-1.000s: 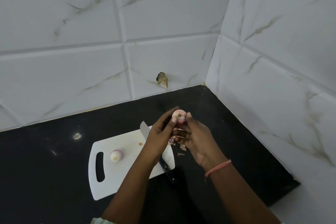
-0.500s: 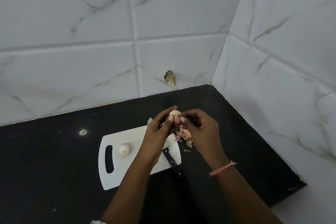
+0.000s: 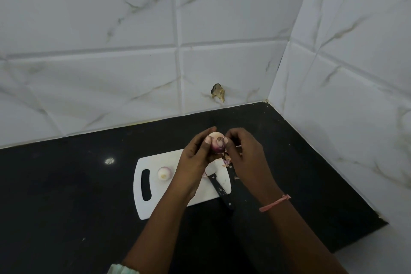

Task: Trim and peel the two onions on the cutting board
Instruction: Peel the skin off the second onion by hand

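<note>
Left hand gripped the onion above the cutting board's far right corner while the right hand pinched its skin. The second onion sat on the board's left, knife right.

Board: on bench.
Onion: on board, left.
Knife: on board, right.
Second onion: held above board.

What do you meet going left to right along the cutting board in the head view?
Handle slot → onion on the board → left hand → held onion → right hand, picking at its skin.
</note>
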`<state>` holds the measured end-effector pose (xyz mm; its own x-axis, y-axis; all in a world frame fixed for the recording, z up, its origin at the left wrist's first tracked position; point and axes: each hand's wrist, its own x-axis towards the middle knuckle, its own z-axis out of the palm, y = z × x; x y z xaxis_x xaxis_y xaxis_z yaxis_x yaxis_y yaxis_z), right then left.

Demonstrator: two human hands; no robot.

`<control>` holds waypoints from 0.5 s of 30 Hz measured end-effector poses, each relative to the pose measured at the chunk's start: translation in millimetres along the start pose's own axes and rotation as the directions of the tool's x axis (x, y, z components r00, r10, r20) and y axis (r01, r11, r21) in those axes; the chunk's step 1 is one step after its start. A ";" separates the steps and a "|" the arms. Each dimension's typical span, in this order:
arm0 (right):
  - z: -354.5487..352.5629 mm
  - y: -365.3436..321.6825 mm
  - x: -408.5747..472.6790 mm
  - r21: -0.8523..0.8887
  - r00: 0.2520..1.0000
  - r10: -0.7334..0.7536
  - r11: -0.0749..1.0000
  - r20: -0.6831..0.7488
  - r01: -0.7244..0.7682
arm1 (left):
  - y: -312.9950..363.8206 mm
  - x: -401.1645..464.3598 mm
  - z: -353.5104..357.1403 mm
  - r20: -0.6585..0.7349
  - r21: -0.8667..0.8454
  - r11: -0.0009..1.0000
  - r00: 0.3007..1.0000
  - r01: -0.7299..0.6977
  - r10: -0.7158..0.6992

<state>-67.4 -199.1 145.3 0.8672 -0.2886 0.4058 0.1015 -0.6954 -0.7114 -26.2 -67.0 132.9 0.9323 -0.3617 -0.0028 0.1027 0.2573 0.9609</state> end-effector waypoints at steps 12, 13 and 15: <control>-10.6 -12.6 -6.6 0.469 0.902 0.401 0.774 0.158 -0.426 | 7.7 -2.0 11.1 0.096 -0.246 0.949 0.980 0.195 -0.177; -11.2 -12.5 -6.7 0.476 0.898 0.413 0.765 0.154 -0.434 | 7.5 -1.5 11.6 0.096 -0.262 0.941 0.976 0.216 -0.198; -11.6 -11.8 -7.0 0.486 0.889 0.436 0.752 0.141 -0.446 | 5.9 -0.7 12.5 0.090 -0.292 0.922 0.967 0.254 -0.238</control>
<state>-80.3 -196.5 157.5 0.8838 -0.4668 -0.0308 -0.0738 -0.0741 -0.9945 -30.5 -76.5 142.0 0.8458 -0.4918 -0.2067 0.4330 0.4066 0.8045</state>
